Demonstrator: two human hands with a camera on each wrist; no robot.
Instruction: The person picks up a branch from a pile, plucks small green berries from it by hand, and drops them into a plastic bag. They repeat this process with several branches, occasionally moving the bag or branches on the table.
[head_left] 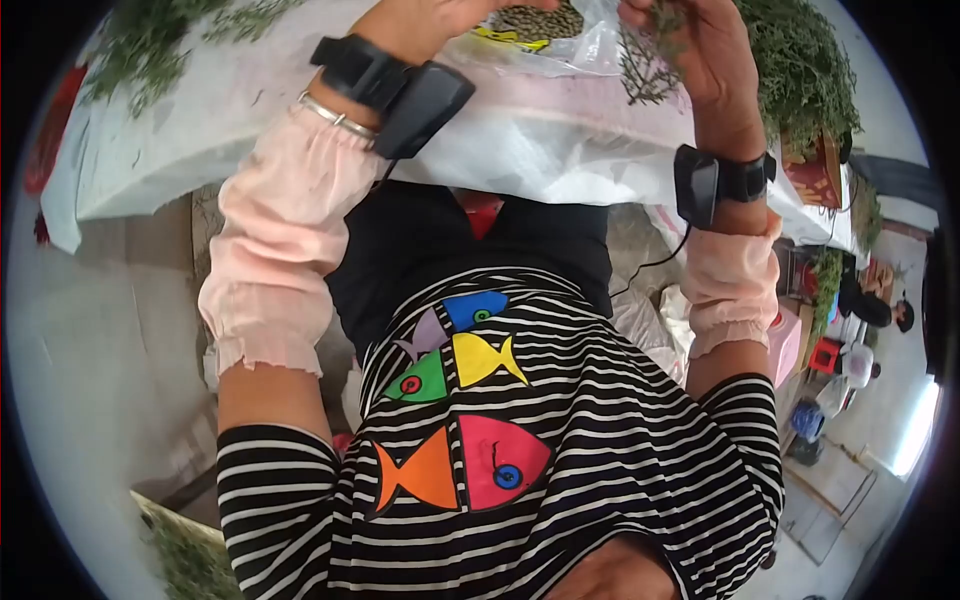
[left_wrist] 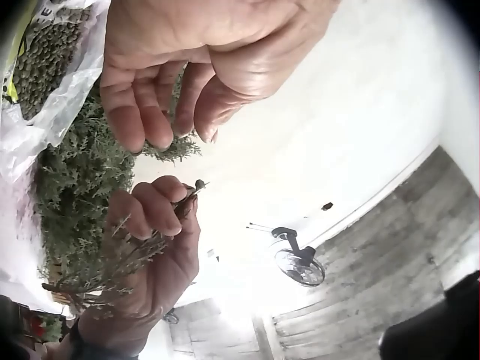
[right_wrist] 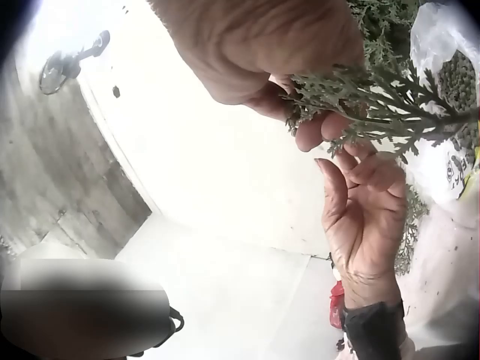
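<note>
Fingers [right_wrist: 309, 133] of our right hand [head_left: 705, 60] pinch a green sprig [right_wrist: 375, 105] by its stem and hold it up over the far part of the desk [head_left: 250, 110]. It hangs just right of a clear bag [head_left: 545, 30] of small green grains. Our left hand [head_left: 425, 22] is raised close beside it. Its fingers [left_wrist: 142, 112] are loosely bent, hold nothing that we can see, and have their tips at the sprig's fronds. A heap [head_left: 800, 70] of the same greenery lies at the far right of the desk.

We judge the step in hand to be picking over the sprig with the free hand. To do it well, we would keep the right pinch firm and low on the stem, so the fronds fan out and do not twist when plucked. The left fingertips should work along one frond at a time with a light thumb-and-finger nip, not a pull on the whole spray. We would hold both hands over the bag's mouth, so that whatever comes loose falls in and not on the sheet. Turning the stem a little between picks would bring the hidden side round.
</note>
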